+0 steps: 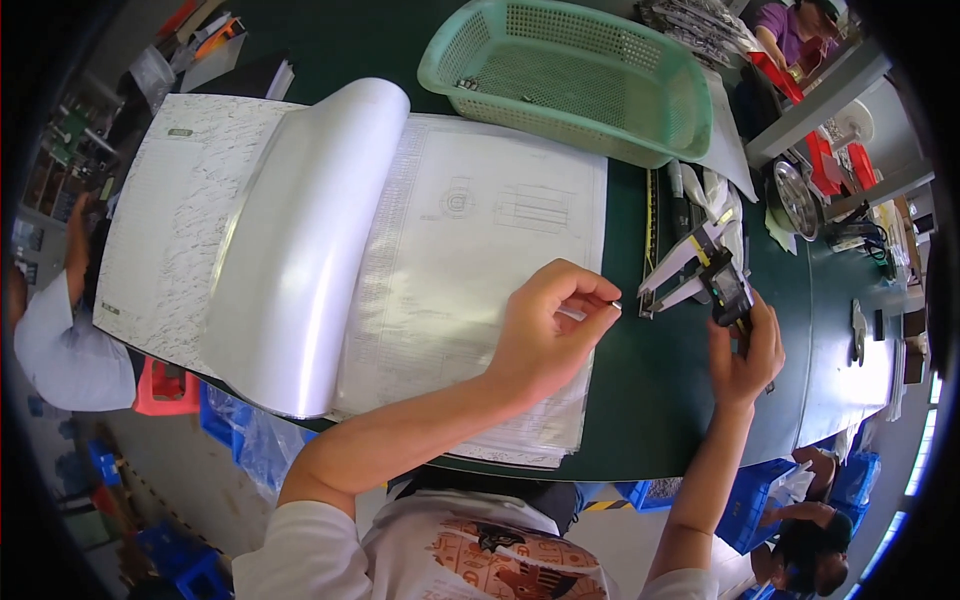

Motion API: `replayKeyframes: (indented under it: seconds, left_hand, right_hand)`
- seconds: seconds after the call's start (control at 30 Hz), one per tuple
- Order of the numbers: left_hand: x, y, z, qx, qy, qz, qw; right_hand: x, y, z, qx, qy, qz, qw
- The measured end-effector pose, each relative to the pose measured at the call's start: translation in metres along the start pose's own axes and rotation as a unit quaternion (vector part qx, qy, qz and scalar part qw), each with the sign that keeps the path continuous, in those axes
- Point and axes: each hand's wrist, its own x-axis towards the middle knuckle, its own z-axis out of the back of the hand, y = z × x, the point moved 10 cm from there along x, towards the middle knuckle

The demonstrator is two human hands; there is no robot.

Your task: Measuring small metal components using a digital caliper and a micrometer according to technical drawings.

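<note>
Head view: the worker's left hand (550,330) pinches a small part (616,307) between thumb and index fingertip, the remaining fingers curled. The part is above the tabletop (640,430), just outside the right edge of an open folder (470,260). The fingers of the right hand (748,360) are closed around the body of a digital caliper (728,287); its jaws stand apart, point left, and are near the part but not touching it. Beyond the caliper, toward the far edge of the tabletop, lie a yellow-marked ruler (651,225) and a dark marker (677,182). The folder extends to the tabletop's near edge; one clear sleeve (300,260) is curled over at its middle. A green perforated basket (570,131), holding a few small pieces, stands beyond the folder, toward the far edge.
</note>
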Motion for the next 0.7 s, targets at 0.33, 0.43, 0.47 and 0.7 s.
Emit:
replayKeyframes:
  seconds: [0.33,0.43,0.47,0.7]
  left_hand:
    - [0.0,0.002,-0.006,0.01,0.019,0.008,1.0]
    - [-0.001,0.003,-0.005,0.006,0.021,0.006,1.0]
    - [-0.001,0.003,-0.005,0.007,0.023,0.004,1.0]
    - [0.0,0.001,-0.003,0.002,0.018,-0.017,1.0]
  right_hand:
    - [0.0,0.005,-0.009,0.018,0.062,0.019,0.998]
    - [-0.001,0.014,-0.009,0.034,0.043,0.054,0.997]
    - [-0.001,0.014,-0.01,0.034,0.044,0.054,0.997]
    - [-0.001,0.021,-0.013,0.024,0.062,0.076,0.995]
